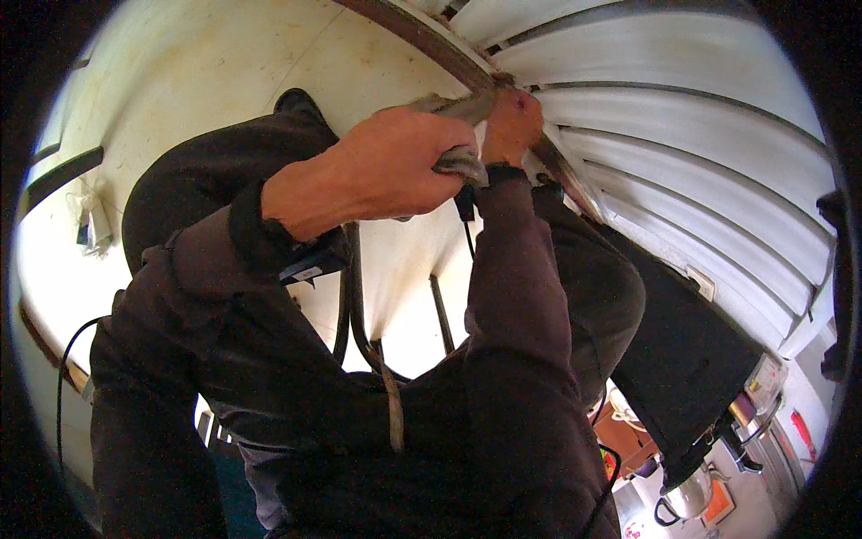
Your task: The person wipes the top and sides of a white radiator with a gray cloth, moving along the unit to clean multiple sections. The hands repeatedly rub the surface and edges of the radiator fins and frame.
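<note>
My left hand point(377, 168) is closed around a crumpled grey cloth point(465, 162), and one end of it sticks out beside the thumb. More of the cloth runs behind that hand up to my right hand point(513, 124). The right hand is a fist around the cloth's far part, its fingertips hidden. It lies against a worn brown strip point(431, 40) along the foot of a white slatted panel point(660, 60). Both hands are close together above the pale, stained floor point(222, 60). My bent legs are on either side.
Dark curved metal legs point(350, 296) stand on the floor under me. A clear plastic bag point(94, 226) lies at the left, near a black cable point(64, 364). To the right are a black panel-like surface point(680, 330), a shiny metal pot point(690, 495) and a wall fitting point(702, 283).
</note>
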Available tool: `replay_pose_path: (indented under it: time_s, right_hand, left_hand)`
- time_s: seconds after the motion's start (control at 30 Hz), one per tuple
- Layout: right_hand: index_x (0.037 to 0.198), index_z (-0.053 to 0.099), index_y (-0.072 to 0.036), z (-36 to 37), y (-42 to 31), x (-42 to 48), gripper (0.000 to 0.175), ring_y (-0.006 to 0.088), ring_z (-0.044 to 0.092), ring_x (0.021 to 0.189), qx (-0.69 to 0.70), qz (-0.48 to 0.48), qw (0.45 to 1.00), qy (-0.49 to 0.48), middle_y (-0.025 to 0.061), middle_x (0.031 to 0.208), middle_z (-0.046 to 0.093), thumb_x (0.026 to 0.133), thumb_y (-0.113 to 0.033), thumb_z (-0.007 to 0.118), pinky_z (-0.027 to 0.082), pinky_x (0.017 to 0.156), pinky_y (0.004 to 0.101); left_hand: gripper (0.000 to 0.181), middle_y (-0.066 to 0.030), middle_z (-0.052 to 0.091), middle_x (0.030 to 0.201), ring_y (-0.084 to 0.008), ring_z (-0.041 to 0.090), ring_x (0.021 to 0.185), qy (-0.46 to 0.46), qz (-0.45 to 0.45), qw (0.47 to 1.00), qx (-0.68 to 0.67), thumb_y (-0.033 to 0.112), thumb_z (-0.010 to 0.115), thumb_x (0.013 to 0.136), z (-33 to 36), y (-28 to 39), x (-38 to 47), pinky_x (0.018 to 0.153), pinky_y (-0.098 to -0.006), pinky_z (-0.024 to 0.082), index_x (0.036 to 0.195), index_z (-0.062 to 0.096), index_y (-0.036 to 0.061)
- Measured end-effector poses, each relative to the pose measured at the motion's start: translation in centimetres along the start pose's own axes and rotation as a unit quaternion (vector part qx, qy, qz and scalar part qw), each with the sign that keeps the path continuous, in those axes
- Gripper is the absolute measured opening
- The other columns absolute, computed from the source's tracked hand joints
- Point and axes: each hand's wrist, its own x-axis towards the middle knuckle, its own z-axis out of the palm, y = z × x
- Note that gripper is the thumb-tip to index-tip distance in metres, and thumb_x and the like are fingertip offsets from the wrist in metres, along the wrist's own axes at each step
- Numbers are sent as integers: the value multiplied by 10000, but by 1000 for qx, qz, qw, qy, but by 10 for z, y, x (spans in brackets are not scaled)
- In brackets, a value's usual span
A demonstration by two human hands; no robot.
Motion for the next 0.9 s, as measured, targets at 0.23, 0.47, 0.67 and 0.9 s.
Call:
replay_pose_path:
  time_s: [0.23, 0.47, 0.67, 0.9]
  right_hand:
    - [993, 716, 13, -14, 27, 16, 335, 375, 667, 919, 54, 131, 990, -12, 237, 988, 703, 835, -267, 625, 509, 801, 453]
    - [1259, 564, -42, -8, 51, 28, 631, 307, 689, 1008, -372, -150, 901, -166, 159, 1180, 662, 714, -254, 800, 547, 842, 398]
    - [1235, 560, -16, 7, 39, 31, 641, 314, 706, 973, -450, -120, 864, -190, 143, 1155, 662, 721, -296, 822, 568, 795, 404]
    - [1203, 625, -68, 3, 45, 30, 378, 285, 689, 1024, -482, -88, 848, -204, 120, 1123, 684, 904, -299, 651, 571, 795, 407]
  left_hand:
    - [204, -146, 654, 773, -327, 665, 702, -38, -53, 998, 12, 174, 660, 849, 1, -2, 4, 637, -412, 520, 1032, 634, 86]
    - [138, -135, 637, 623, -316, 661, 581, 10, -3, 1000, 23, 153, 580, 814, 7, -4, 3, 606, -431, 518, 905, 643, 71]
    - [211, -132, 649, 767, -268, 653, 682, -51, -77, 996, -14, 126, 653, 845, 6, -4, 4, 632, -374, 512, 1050, 638, 77]
    - [224, -125, 658, 779, -235, 634, 667, -57, -82, 995, -26, 131, 654, 852, 6, -4, 7, 644, -359, 517, 1063, 635, 60]
